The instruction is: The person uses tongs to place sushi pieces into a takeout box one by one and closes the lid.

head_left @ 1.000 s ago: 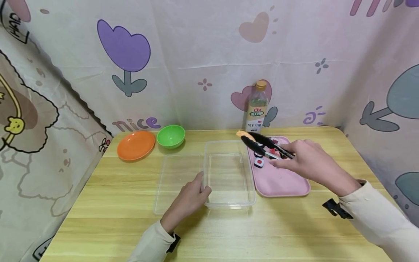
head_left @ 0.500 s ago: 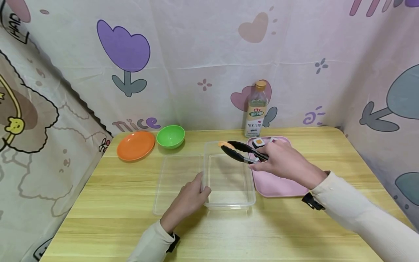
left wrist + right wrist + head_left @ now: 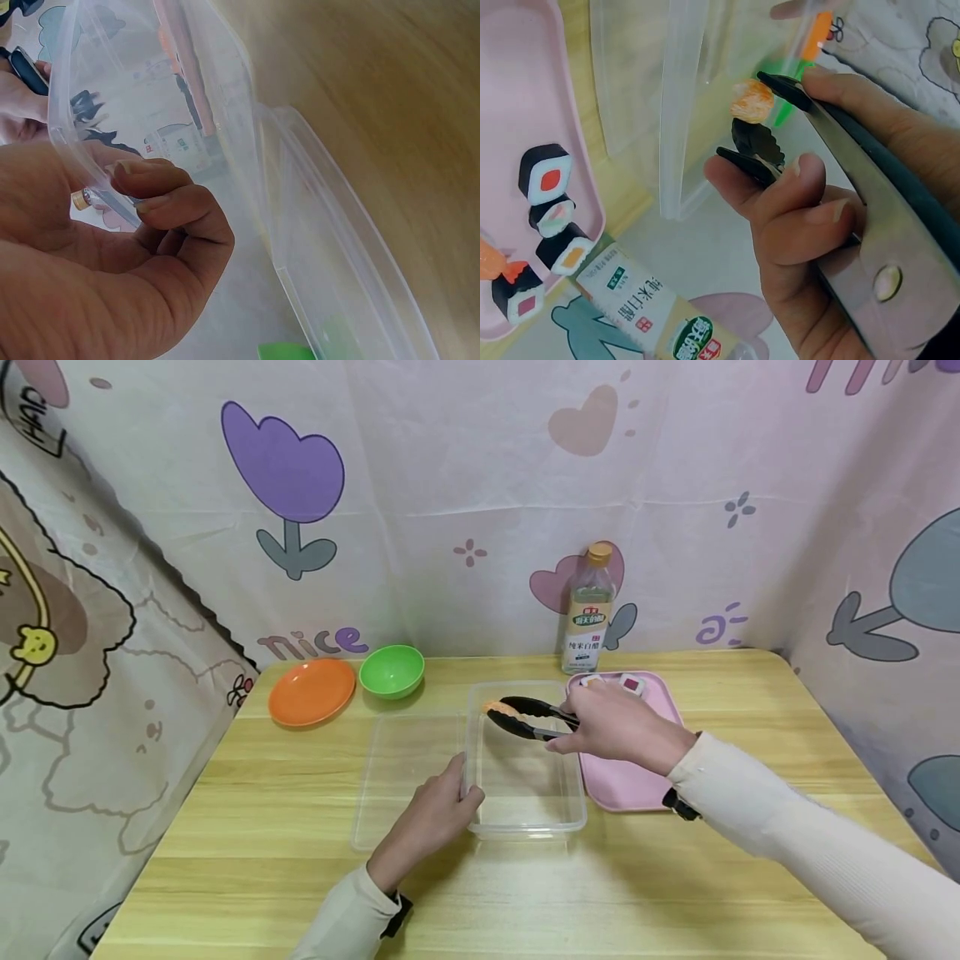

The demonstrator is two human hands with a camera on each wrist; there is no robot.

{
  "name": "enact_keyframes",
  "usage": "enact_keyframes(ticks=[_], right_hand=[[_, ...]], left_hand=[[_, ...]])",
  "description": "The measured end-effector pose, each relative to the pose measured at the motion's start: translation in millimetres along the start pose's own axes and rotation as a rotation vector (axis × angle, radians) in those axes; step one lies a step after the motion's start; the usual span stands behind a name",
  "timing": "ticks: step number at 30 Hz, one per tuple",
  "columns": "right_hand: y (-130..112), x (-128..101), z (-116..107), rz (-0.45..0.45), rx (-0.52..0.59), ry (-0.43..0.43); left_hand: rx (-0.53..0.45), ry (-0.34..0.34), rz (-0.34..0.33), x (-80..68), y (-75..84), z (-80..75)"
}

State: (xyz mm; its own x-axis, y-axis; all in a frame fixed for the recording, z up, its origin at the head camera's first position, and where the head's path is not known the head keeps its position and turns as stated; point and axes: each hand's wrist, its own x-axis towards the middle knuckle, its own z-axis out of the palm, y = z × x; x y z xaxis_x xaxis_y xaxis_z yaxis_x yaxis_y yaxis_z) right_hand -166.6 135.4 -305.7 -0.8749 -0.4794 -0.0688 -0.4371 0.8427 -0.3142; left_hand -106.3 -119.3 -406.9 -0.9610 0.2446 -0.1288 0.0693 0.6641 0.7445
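My right hand grips black tongs whose tips pinch a small orange sushi piece over the far left part of a clear plastic container. The right wrist view shows the hand, the tongs and the orange piece close up. My left hand holds the container's near left corner, with the fingers curled over the rim. A pink tray to the right carries several sushi rolls at its far end.
A clear lid lies flat left of the container. An orange plate and a green bowl sit at the back left. A vinegar bottle stands behind the tray. Patterned curtains wall the table's back and sides.
My right hand carried the tongs and the orange piece leftward from above the pink tray to over the clear container and lowered them. My left hand stayed on the container.
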Motion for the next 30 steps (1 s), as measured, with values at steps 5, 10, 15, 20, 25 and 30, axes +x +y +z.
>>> enact_keyframes(ticks=[5,10,15,20,25,30], right_hand=[[-4,8,2,-0.009,-0.036,-0.056],[-7,15,5,-0.021,-0.042,-0.066],[-9,22,7,-0.017,-0.080,-0.072],[-10,28,10,-0.026,-0.119,-0.085],[-12,33,12,-0.013,-0.139,-0.112],[-12,35,9,0.011,-0.150,-0.126]], left_hand=[[0.002,0.004,0.002,-0.1,0.4,-0.5],[0.004,0.004,0.000,0.2,0.7,-0.2],[0.007,0.005,0.001,-0.3,0.5,-0.1],[-0.003,0.000,0.003,-0.7,-0.3,0.5],[0.002,0.002,0.002,-0.3,0.0,0.2],[0.014,0.007,0.006,0.0,1.1,-0.6]])
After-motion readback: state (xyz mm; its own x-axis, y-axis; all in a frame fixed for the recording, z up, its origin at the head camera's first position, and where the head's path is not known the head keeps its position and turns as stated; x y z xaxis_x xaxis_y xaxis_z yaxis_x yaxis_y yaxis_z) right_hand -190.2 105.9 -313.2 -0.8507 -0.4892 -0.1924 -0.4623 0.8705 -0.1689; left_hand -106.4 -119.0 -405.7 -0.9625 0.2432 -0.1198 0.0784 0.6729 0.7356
